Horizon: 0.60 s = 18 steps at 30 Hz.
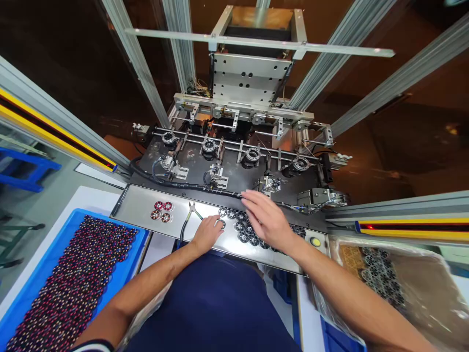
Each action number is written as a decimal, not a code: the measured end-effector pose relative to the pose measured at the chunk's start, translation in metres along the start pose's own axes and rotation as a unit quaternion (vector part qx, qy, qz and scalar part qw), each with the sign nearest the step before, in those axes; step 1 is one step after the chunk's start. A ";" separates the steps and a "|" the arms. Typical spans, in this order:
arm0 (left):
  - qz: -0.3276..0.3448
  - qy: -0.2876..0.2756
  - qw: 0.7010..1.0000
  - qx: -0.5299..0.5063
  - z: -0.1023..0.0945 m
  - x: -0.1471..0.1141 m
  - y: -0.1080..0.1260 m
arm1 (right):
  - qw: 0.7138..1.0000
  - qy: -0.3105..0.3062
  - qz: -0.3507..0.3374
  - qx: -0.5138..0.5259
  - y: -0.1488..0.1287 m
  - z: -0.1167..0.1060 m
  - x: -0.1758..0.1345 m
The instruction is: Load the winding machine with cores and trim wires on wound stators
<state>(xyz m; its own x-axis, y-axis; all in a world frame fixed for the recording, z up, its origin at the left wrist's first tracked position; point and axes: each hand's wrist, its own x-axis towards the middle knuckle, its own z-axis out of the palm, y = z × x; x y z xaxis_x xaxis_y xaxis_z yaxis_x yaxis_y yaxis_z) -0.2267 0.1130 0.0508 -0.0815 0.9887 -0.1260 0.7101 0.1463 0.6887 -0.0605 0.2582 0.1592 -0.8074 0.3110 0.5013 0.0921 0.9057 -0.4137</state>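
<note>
My left hand [208, 233] rests low over the metal tray [139, 203], its fingers curled at a small round stator core [222, 224]. Right beside it lies a pair of wire cutters [192, 207], jaws pointing away from me; one handle runs partly behind my hand. My right hand [266, 219] hovers over a cluster of black and silver stator cores [243, 237], fingers stretched out and nothing visible in them. It hides part of that cluster. Several stators with reddish windings [161, 211] sit at the tray's left.
Behind the tray stands a winding machine with several round fixtures [252, 156]. Yellow light-curtain bars [414, 230] flank both sides. A blue bin [78, 217] full of wound stators is at left; a plastic-lined box [421, 274] with cores at right. A yellow button [315, 242] sits on the tray's right end.
</note>
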 end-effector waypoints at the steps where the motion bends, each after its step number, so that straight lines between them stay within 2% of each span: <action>1: -0.003 0.006 1.000 -0.020 -0.004 0.000 0.001 | 0.999 -0.012 0.028 0.025 -0.004 0.005 -0.011; 3: -0.007 0.013 0.998 -0.069 -0.016 -0.003 0.007 | 0.995 -0.040 0.063 0.065 -0.011 0.016 -0.024; 5: -0.006 0.014 0.992 -0.126 -0.034 -0.010 0.018 | 0.992 -0.055 0.068 0.090 -0.019 0.024 -0.028; 10: 0.008 0.017 0.963 -0.271 -0.080 -0.033 0.053 | 0.985 -0.038 0.046 0.159 -0.044 0.022 -0.015; 13: 0.005 0.049 0.939 -0.341 -0.087 -0.044 0.068 | 0.982 0.022 0.042 0.182 -0.061 0.019 -0.004; 18: -0.012 0.124 0.905 -0.407 -0.082 -0.052 0.078 | 0.978 0.107 0.041 0.173 -0.077 0.017 0.008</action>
<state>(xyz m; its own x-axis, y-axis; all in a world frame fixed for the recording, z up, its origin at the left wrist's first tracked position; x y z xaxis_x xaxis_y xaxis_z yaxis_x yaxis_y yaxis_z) -0.2244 0.0758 0.1701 -0.3159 0.9473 -0.0534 -0.0351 0.0446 0.9984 -0.0836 0.1863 0.1819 -0.6619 0.4649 0.5880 -0.0810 0.7355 -0.6727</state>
